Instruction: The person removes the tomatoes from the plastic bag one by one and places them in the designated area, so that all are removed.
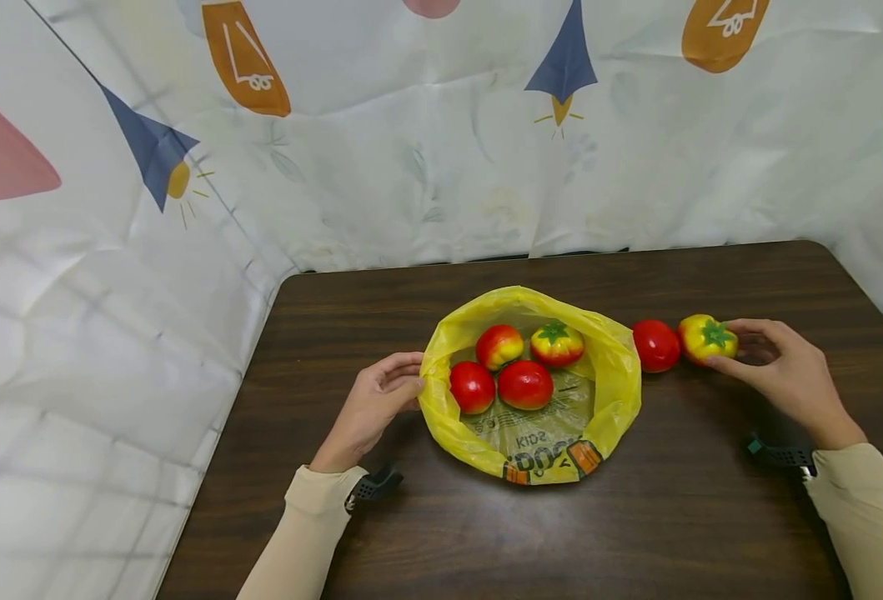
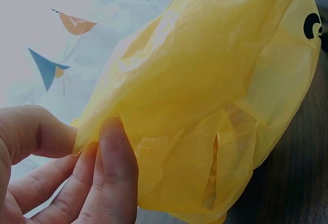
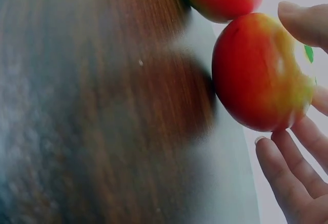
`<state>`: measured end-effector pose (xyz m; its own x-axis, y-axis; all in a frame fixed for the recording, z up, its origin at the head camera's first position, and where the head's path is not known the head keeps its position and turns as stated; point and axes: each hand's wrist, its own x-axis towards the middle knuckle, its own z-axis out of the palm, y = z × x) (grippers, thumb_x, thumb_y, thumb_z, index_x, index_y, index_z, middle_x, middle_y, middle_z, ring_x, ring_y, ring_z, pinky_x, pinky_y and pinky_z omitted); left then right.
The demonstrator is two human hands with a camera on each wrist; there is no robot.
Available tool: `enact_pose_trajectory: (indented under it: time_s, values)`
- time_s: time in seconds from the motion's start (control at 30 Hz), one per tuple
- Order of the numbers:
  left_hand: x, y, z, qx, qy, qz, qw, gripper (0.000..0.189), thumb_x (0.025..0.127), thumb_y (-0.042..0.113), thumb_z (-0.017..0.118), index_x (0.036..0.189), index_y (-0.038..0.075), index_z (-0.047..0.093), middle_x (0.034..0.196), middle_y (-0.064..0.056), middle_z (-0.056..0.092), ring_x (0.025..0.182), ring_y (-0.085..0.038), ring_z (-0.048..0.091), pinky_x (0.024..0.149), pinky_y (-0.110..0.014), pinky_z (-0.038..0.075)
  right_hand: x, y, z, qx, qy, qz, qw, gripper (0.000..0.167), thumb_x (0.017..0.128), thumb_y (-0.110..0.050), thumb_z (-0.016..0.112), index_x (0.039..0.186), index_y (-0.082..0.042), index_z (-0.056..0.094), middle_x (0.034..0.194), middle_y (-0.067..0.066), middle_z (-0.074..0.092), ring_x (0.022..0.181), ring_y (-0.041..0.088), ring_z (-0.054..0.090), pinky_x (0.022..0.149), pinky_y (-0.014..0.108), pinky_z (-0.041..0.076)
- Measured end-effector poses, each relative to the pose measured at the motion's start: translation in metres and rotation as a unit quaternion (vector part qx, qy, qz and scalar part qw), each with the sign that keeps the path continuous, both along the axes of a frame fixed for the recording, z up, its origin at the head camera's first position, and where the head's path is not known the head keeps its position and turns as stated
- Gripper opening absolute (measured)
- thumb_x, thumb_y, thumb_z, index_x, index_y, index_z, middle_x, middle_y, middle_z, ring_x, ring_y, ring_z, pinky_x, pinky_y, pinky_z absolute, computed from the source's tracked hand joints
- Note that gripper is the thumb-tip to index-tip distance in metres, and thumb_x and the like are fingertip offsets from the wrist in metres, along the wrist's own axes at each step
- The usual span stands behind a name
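A yellow plastic bag [image 1: 621,400] stands with its mouth spread wide on the table. Inside it lie several red and yellow tomatoes [image 1: 525,385], one showing a green star-shaped top. My left hand [image 1: 372,400] pinches the bag's left rim between thumb and fingers; the left wrist view shows the thin plastic caught there. To the right of the bag, my right hand [image 1: 790,371] has its thumb and fingers round a yellow-red tomato [image 1: 699,337] with a green top. Close beside that one, a plain red tomato [image 1: 655,346] sits next to the bag's right edge.
The dark wood table [image 1: 636,533] has rounded far corners. White cloth [image 1: 441,167] printed with rockets and bulbs hangs behind it and along the left side. A dark strap [image 1: 376,483] circles the left wrist, another [image 1: 779,454] the right.
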<state>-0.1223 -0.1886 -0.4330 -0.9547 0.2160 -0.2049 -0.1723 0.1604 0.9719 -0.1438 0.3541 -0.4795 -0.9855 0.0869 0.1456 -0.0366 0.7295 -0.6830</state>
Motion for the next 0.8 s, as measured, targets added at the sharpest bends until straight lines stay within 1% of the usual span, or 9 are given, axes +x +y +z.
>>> enact_pose_trajectory:
  time_s: [0.1, 0.23, 0.6, 0.8]
  values:
    - [-0.0001, 0.0001, -0.0004, -0.001, 0.0, -0.001, 1.0, 0.042, 0.1, 0.014, 0.065, 0.14, 0.008, 0.058, 0.138, -0.017, 0.065, 0.109, -0.016, 0.072, 0.09, -0.031, 0.063, 0.0007, 0.0011, -0.0003, -0.006, 0.001, 0.0, 1.0, 0.062, 0.086, -0.034, 0.085, 0.137, -0.007, 0.06, 0.114, -0.024, 0.049, 0.085, -0.03, 0.047, 0.071, -0.007, 0.038]
    - [-0.0004, -0.0001, -0.0011, -0.001, -0.003, 0.0, 1.0, 0.042, 0.099, 0.014, 0.066, 0.14, 0.008, 0.058, 0.137, -0.017, 0.065, 0.109, -0.016, 0.072, 0.09, -0.031, 0.063, 0.0014, 0.0019, -0.0006, -0.012, 0.002, -0.004, 0.9999, 0.061, 0.087, -0.034, 0.084, 0.137, -0.008, 0.06, 0.111, -0.03, 0.048, 0.084, -0.029, 0.049, 0.07, -0.007, 0.039]
    - [-0.0013, -0.0013, -0.0032, -0.003, -0.001, -0.004, 1.0, 0.042, 0.099, 0.016, 0.067, 0.14, 0.009, 0.058, 0.137, -0.016, 0.066, 0.11, -0.018, 0.072, 0.091, -0.032, 0.063, 0.0029, 0.0047, 0.0032, -0.033, 0.032, -0.017, 0.9988, 0.055, 0.087, -0.026, 0.084, 0.133, -0.005, 0.062, 0.106, -0.035, 0.051, 0.084, -0.024, 0.052, 0.073, -0.007, 0.041]
    - [-0.0024, -0.0011, -0.0038, -0.004, -0.003, -0.003, 1.0, 0.042, 0.099, 0.016, 0.067, 0.14, 0.01, 0.059, 0.137, -0.016, 0.066, 0.11, -0.019, 0.072, 0.091, -0.032, 0.063, 0.0044, 0.0035, 0.0061, -0.029, 0.053, -0.04, 0.9974, 0.055, 0.087, -0.024, 0.085, 0.133, -0.005, 0.062, 0.104, -0.037, 0.05, 0.084, -0.022, 0.051, 0.076, -0.008, 0.038]
